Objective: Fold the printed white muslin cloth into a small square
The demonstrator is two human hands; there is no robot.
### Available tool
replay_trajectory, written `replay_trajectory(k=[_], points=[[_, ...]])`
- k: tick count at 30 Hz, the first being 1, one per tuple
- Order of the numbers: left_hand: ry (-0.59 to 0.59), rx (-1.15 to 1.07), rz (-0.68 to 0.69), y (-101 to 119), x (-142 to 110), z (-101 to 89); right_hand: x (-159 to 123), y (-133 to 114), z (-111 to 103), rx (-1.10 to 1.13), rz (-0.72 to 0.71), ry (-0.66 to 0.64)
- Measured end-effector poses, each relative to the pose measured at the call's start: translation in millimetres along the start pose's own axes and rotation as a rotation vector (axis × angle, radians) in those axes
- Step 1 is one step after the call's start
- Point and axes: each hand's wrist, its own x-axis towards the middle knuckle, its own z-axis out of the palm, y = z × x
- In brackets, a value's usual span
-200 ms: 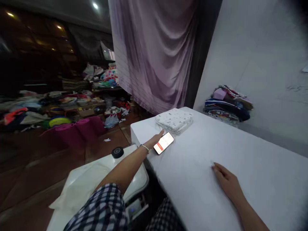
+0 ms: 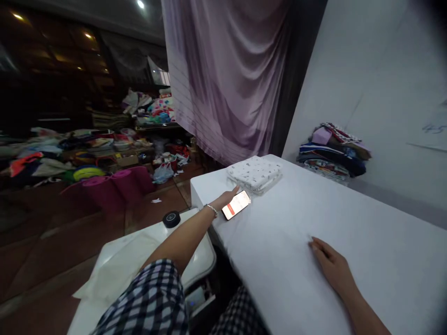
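Note:
My left hand (image 2: 226, 198) is closed on a smartphone (image 2: 236, 205) with a lit white screen and a red block. The phone is held at the left edge of the white-covered table (image 2: 300, 209), just in front of a folded stack of white printed cloth (image 2: 254, 174). A bracelet circles my left wrist. On the right, my right hand (image 2: 330, 263) rests on the white cover, fingers curled and fingertips pressed together. Whatever may be between those fingertips is too small and pale to make out against the cover.
Left of the table stands a white stool-like surface (image 2: 195, 260) bearing a black round lid (image 2: 171, 219) and pale cloth (image 2: 129, 260). Folded clothes (image 2: 333, 151) are piled by the wall. A purple curtain (image 2: 230, 70) hangs behind; magenta rolls (image 2: 122, 186) and heaped goods lie at left.
The phone in my left hand has shifted slightly left and up in the view. My right hand stays nearly in place, still closed.

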Motion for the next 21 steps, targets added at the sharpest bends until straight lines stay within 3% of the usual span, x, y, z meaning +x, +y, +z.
replay_trajectory(k=[11, 21], points=[[0.073, 0.249, 0.029, 1.3, 23.7, -18.6, -0.1, 2.2, 0.4, 0.057, 0.043, -0.021], [0.176, 0.446, -0.054, 6.7, 27.9, -14.8, -3.3, -6.9, -0.4, 0.054, 0.064, -0.009]])
